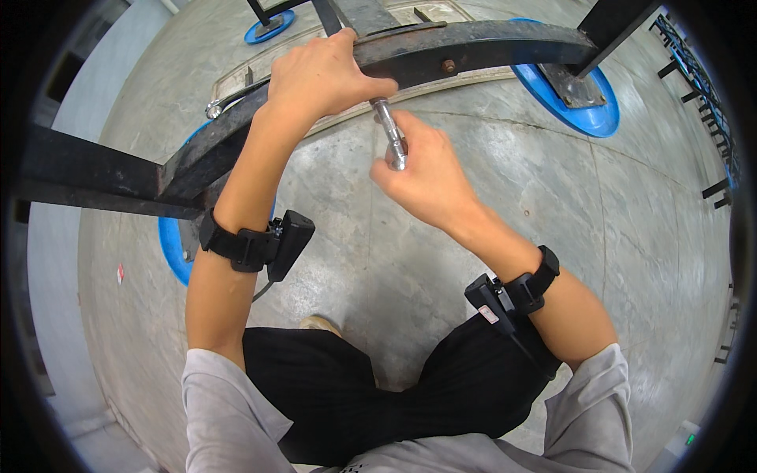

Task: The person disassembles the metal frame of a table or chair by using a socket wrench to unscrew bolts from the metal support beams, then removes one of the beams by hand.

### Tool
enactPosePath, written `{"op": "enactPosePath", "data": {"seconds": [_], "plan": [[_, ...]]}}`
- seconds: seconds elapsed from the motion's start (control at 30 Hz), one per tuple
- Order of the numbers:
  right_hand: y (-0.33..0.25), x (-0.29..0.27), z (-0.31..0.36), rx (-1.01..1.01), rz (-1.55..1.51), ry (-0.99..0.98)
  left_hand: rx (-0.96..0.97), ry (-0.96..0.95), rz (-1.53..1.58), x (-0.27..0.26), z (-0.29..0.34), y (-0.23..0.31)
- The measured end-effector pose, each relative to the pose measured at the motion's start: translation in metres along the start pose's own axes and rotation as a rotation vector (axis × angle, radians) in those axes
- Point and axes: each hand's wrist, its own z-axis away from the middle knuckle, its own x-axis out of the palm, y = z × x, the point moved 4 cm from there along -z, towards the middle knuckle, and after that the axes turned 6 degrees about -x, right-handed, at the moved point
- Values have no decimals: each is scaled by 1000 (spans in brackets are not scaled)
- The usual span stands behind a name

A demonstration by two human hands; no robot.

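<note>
A black metal beam [505, 46] crosses in front of me, with a rusty bolt [449, 66] on its near face. My left hand [314, 77] is closed over the beam, its thumb stretched to the right; the other fingertips are partly hidden behind the metal. Just below that thumb, a chrome socket wrench [389, 130] points up toward the beam's near side. My right hand [428, 167] is wrapped around the wrench, thumb near its lower end. Whatever the wrench's upper end meets is covered by my left hand.
Black legs [619, 31] stand on blue round pads [595, 118] at both sides. A shiny spanner end [213, 109] shows by the beam's left part. Behind it lies a pale-edged panel [229, 83]. More black frames [694, 79] line the far right of the grey floor [355, 252].
</note>
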Motion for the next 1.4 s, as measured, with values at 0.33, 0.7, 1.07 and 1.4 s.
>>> {"op": "enactPosePath", "data": {"seconds": [0.33,0.7,1.07,1.4], "plan": [[17,19,9,289,-1223,-66,2,4,-20,1,-2,0],[15,11,7,186,-686,-84,6,5,1,1,1,-1],[16,12,7,194,-466,-66,51,172,-20,2,-1,-2],[12,20,14,408,-1330,-10,-22,-51,14,1,-1,1]]}}
